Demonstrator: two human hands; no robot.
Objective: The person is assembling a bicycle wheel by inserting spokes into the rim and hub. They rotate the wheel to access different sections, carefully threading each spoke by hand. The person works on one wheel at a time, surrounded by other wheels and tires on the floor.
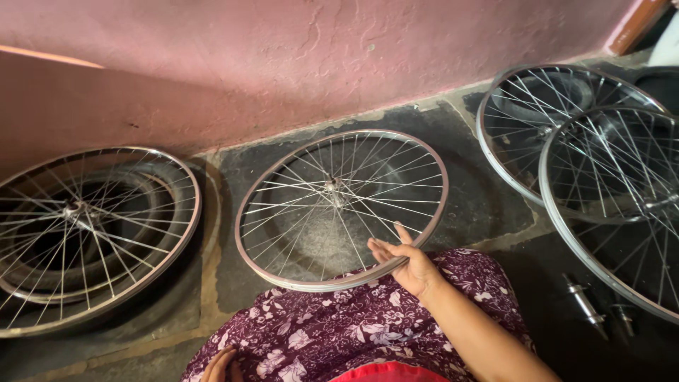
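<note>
A silver spoked bicycle wheel rim (283,279) lies flat on the dark floor in front of me, its near edge over my purple flowered lap. My right hand (404,260) hovers open over the rim's near right side, fingers spread and pointing left, touching or just above the spokes. Only the fingertips of my left hand (221,366) show at the bottom edge, resting on the flowered cloth; whether they hold anything is hidden.
Another spoked wheel (185,233) lies on a black tyre at the left. Two more wheels (548,205) overlap at the right, one over a tyre. Two metal hub axles (584,305) lie on the floor at lower right. A pink wall (283,64) runs behind.
</note>
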